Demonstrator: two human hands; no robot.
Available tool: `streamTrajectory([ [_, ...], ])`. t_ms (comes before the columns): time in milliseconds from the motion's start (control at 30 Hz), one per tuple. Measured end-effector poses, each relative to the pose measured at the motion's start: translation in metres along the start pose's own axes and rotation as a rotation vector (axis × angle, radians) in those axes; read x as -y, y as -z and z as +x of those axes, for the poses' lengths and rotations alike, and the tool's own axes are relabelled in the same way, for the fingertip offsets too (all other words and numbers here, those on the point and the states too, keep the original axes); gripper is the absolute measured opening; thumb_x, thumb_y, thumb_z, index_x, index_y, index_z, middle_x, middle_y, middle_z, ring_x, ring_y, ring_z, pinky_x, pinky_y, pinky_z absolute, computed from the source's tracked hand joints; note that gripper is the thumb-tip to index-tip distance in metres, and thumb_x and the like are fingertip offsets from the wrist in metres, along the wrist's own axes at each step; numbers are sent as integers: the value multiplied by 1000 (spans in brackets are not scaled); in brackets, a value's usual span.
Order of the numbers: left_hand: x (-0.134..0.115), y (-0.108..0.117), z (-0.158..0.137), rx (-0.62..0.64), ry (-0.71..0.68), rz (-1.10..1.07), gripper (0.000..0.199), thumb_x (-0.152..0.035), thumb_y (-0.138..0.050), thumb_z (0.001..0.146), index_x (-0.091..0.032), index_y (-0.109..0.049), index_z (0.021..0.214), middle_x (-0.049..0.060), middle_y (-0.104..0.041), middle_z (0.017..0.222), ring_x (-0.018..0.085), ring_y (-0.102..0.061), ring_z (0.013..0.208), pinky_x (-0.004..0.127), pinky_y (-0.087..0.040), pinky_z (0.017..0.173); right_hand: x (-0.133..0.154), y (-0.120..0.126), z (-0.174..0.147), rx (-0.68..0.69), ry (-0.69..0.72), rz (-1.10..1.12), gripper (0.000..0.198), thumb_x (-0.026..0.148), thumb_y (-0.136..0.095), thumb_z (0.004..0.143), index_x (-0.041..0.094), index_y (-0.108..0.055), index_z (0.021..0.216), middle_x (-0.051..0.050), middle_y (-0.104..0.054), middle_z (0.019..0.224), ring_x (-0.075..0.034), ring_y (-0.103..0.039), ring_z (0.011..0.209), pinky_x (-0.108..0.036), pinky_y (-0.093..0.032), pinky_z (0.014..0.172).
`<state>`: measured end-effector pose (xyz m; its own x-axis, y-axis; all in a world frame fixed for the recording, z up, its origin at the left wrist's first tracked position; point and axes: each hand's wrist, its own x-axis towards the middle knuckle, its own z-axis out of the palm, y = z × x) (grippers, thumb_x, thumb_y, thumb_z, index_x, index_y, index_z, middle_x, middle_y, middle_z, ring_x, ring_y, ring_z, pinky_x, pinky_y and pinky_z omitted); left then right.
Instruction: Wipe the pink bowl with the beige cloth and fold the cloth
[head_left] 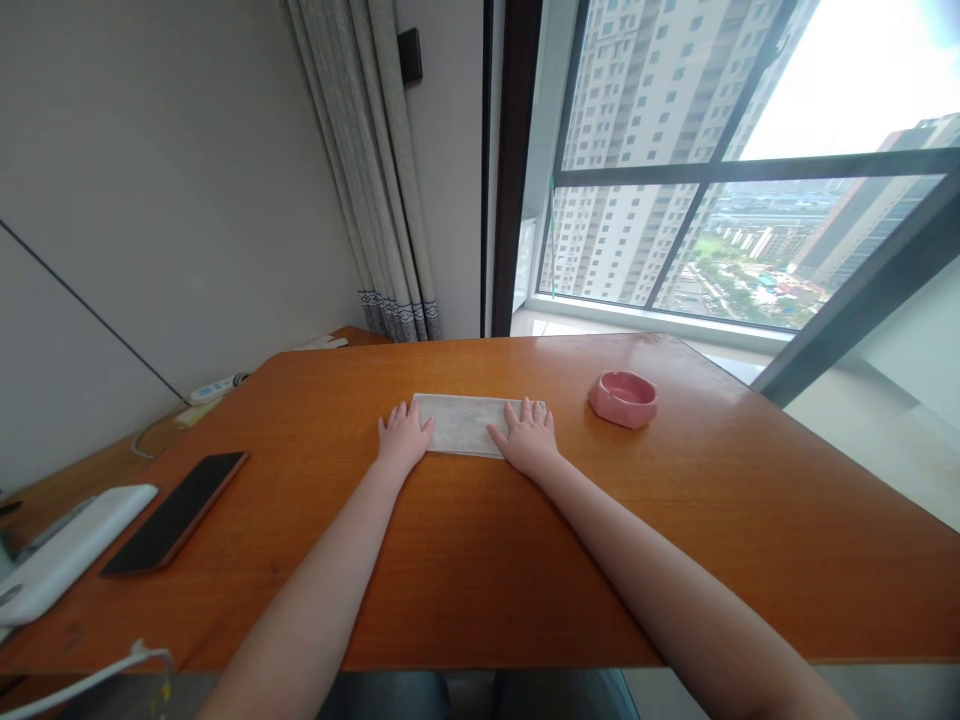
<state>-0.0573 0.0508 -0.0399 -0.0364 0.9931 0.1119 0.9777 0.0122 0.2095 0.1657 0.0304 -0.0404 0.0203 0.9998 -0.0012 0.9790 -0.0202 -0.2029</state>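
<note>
A pale grey-white folded cloth (461, 424) lies flat on the wooden table (480, 560), wider than it is deep. My left hand (403, 437) rests at the cloth's left edge with its fingers spread, the thumb over the cloth. On the right end of the cloth lies my right hand (529, 435), palm down and fingers apart. Neither hand grips anything. The cloth's corners under the hands are partly hidden.
A pink faceted bowl (623, 399), like an ashtray, stands right of the cloth. To the left lie a dark phone (176, 513) and a white device (71, 550). A power strip (217, 388) sits by the wall; a white cable (90, 678) crosses the near left corner.
</note>
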Motion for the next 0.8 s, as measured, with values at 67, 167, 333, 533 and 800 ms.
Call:
streamTrajectory([
  [67, 3, 9, -2, -54, 25, 16, 61, -45, -38, 86, -12, -38, 137, 22, -48, 134, 35, -44, 124, 52, -33, 100, -2, 0, 2, -7, 41, 8, 73, 63, -25, 88, 17, -28, 144, -19, -18, 152, -36, -11, 140, -53, -8, 109],
  [167, 9, 21, -2, 7, 73, 15, 59, -47, -47, 80, -12, -45, 128, 22, -58, 119, 37, -55, 110, 50, -41, 90, -6, -1, 6, -20, 117, 16, 68, 61, -24, 90, 18, -32, 142, -17, -21, 152, -34, -13, 140, -50, -11, 109],
  [333, 18, 24, 2, 196, 118, -63, 51, -55, -49, 74, -13, -60, 102, 20, -64, 108, 36, -60, 102, 41, -46, 82, -7, -1, 9, -56, 162, 19, 60, 56, -26, 91, 21, -38, 139, -16, -25, 150, -33, -18, 139, -49, -13, 108],
  [533, 8, 20, 3, 136, 9, -342, 54, -31, -55, 72, -15, -43, 123, 16, -59, 118, 27, -61, 102, 33, -47, 81, -7, -2, 8, -74, 89, 23, 60, 54, -29, 91, 18, -39, 138, -17, -27, 150, -36, -18, 138, -50, -15, 108],
  [800, 33, 10, 15, -230, 242, -563, 46, -20, -52, 74, -19, -45, 120, 8, -62, 100, 20, -62, 89, 32, -48, 82, -4, 1, 4, -115, 186, 48, 54, 49, -30, 92, 17, -43, 134, -14, -32, 148, -32, -21, 138, -52, -8, 111],
])
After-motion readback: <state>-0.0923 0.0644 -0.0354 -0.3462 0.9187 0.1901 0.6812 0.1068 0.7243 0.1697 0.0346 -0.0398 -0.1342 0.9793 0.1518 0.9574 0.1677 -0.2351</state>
